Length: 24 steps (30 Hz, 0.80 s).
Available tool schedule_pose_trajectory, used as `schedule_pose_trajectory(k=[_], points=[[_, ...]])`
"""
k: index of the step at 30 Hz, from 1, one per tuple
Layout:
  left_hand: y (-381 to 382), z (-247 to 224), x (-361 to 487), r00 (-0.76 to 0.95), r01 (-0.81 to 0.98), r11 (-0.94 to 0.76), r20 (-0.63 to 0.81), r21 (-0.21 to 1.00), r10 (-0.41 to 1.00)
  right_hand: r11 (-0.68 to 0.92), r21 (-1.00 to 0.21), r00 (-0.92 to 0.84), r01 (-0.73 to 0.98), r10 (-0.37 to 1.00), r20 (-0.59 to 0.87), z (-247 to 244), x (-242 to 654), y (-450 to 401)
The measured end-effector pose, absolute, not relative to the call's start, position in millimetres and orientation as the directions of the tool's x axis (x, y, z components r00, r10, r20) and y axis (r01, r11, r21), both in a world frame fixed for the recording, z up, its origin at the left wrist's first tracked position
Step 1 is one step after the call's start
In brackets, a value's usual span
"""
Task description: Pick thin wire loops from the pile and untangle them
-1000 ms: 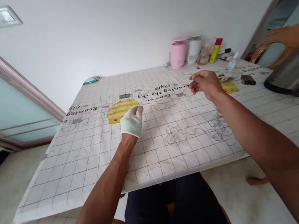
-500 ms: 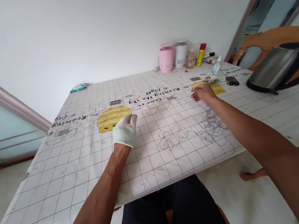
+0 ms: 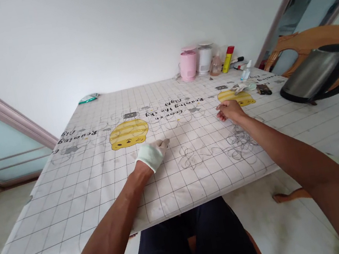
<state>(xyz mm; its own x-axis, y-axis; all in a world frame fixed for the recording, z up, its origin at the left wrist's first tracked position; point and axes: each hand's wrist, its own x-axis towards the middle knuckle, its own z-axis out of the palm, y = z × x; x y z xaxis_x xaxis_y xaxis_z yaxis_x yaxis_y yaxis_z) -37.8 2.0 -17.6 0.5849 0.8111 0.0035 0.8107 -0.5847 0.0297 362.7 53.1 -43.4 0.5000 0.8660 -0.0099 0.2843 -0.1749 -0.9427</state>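
Note:
My left hand (image 3: 153,152) wears a white glove with a pale green cuff. Its fingers are pinched together low over the table, just left of a small loose coil of thin dark thread (image 3: 190,158). What sits between the fingertips is too small to make out. My bare right hand (image 3: 229,111) is closed, fingertips together, at the edge of a printed yellow bear balloon. Anything in its fingers is likewise too fine to see. Below the right wrist lies a denser thread tangle (image 3: 241,143), joined to the small coil by a wavy strand.
A white checked tablecloth (image 3: 96,192) covers the table. On the right stand a steel kettle (image 3: 314,73), a dark small object (image 3: 264,89) and a crumpled glove-like cloth (image 3: 243,87). By the wall are a pink device (image 3: 188,64), a white one (image 3: 205,59) and a red-yellow can (image 3: 228,59).
My left hand has moved right and toward me, off the left printed bear, its fingers still pinched. My right hand has shifted only slightly downward.

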Motion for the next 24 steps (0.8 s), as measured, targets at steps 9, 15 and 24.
schedule_pose_trajectory(k=[9,15,24], points=[[-9,-13,-30,0.576,0.816,-0.577,-0.019,-0.035,0.817,-0.180,-0.920,0.492,0.348,0.870,0.016,-41,367,81],[-8,-17,-33,0.621,0.784,-0.619,0.022,-0.047,0.784,-0.222,-0.894,0.546,0.388,0.837,0.029,-32,379,145],[-5,-31,-35,0.632,0.754,-0.639,0.096,0.153,0.769,-0.304,-0.837,0.539,0.455,0.842,-0.013,-41,382,240]])
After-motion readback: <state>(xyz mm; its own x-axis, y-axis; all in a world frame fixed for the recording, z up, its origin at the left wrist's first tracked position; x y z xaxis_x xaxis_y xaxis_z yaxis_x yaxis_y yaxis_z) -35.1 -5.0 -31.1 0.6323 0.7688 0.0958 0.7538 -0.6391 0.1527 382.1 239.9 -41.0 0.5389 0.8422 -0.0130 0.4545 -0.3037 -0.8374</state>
